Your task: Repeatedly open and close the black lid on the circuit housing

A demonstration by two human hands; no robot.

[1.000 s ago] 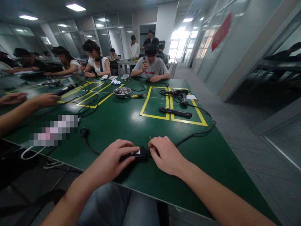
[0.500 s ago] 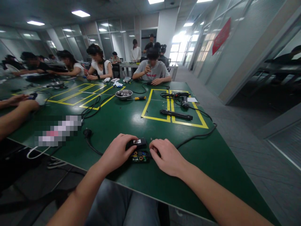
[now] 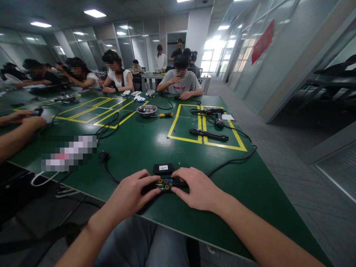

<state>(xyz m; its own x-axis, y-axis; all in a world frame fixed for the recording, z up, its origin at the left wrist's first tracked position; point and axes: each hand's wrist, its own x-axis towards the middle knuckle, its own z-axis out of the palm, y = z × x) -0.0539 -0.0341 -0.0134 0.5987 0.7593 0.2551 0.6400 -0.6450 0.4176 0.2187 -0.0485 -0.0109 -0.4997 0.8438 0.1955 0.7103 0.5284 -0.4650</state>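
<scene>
Your left hand (image 3: pixel 132 190) and right hand (image 3: pixel 196 187) are clamped on opposite ends of the circuit board (image 3: pixel 164 184), thumbs at its near side, fingers at its far side; grip pressure cannot be told. The board lies exposed near the front edge of the bench (image 3: pixel 144 145), coils (image 3: pixel 167 187) facing up. Its black cover (image 3: pixel 163 168) lies label-up just beyond, apart from both hands.

Grip the board by its ends and sides only; leave the coils untouched. Should you raise it, bring both ends up level so that neither lead is strained: the plug cord (image 3: pixel 108 176) runs toward your left hand, and the cable (image 3: pixel 230 160) leads from behind your right hand to the bench's right edge, where it could snag.

Observe the limits. Your forearms cross the front edge, so work away from it. Moving room extends beyond the cover as far as the yellow tape (image 3: pixel 185 140) and black wand (image 3: pixel 208 134); the metal bowl (image 3: pixel 146 111) and screwdriver (image 3: pixel 166 115) bound it at the far side.
</scene>
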